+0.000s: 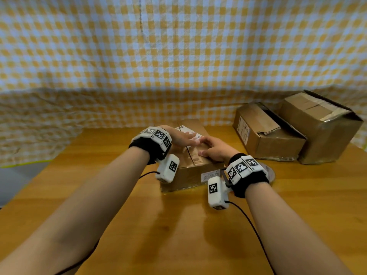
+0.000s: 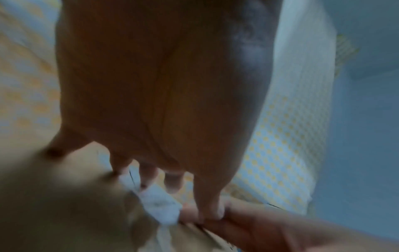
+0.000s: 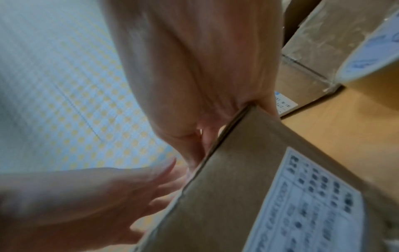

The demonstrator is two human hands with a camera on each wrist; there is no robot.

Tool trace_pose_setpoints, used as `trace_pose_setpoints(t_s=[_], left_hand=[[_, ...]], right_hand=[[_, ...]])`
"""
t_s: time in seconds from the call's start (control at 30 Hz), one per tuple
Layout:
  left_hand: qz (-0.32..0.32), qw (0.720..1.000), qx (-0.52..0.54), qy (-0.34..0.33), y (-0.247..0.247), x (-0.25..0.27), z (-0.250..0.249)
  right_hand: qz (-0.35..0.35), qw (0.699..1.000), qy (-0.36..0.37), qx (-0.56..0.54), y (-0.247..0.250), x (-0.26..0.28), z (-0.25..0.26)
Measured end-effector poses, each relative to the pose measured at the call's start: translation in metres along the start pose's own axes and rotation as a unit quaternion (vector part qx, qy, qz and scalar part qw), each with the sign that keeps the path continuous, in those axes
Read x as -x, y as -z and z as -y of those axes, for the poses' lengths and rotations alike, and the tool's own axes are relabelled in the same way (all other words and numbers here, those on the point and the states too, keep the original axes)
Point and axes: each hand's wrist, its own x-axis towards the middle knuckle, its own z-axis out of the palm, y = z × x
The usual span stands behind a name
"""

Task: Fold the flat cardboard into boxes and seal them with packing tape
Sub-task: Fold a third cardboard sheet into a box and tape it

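Both hands lie on top of the box [image 1: 190, 155], which sits at table centre, just past the wrists. The left hand [image 1: 183, 138] rests flat, fingers straight and slightly spread over the white label [image 1: 189, 133], reaching toward 3 o'clock; the right hand [image 1: 215, 148] lies palm-down on the right top flap, its thumb hooked over the box's near edge in the right wrist view, fingertips meeting the left hand's. Whether any tape is pinched between them cannot be told. The step looks like closing the top flaps or smoothing the centre seam [image 1: 190, 155]. To do it well: keep the flaps butted edge to edge with one flat palm while the other rubs along the seam from middle outward, pressing firmly enough to bed the tape without caving the flaps in, and keep the box square against the table. The tape roll [image 1: 270, 172] lies at 3 o'clock of the box, just behind the right wrist, handy for the next strip. The table [image 1: 178, 225] is smooth orange-toned wood. Two more boxes [image 1: 297, 133] stand at 2 o'clock, touching each other; the nearer shows a loose flap. A yellow-and-white checked cloth [image 1: 178, 56] covers the wall behind and drapes at 9 o'clock.
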Motion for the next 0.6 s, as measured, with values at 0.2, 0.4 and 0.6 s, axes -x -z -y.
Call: trace_pose_setpoints(t_s=[0.2, 0.4, 0.6], left_hand=[[-0.078, 0.994, -0.076, -0.011, -0.034, 0.002, -0.001], [-0.082, 0.995, -0.06, -0.019, -0.041, 0.015, 0.001], [-0.096, 0.993, -0.049, -0.04, -0.055, 0.027, -0.005]], right_hand=[[-0.029, 0.989, 0.023, -0.143, 0.017, 0.033, -0.022], [-0.084, 0.991, -0.09, 0.059, 0.052, 0.066, -0.065], [-0.056, 0.966, -0.184, 0.171, 0.045, 0.079, -0.083]])
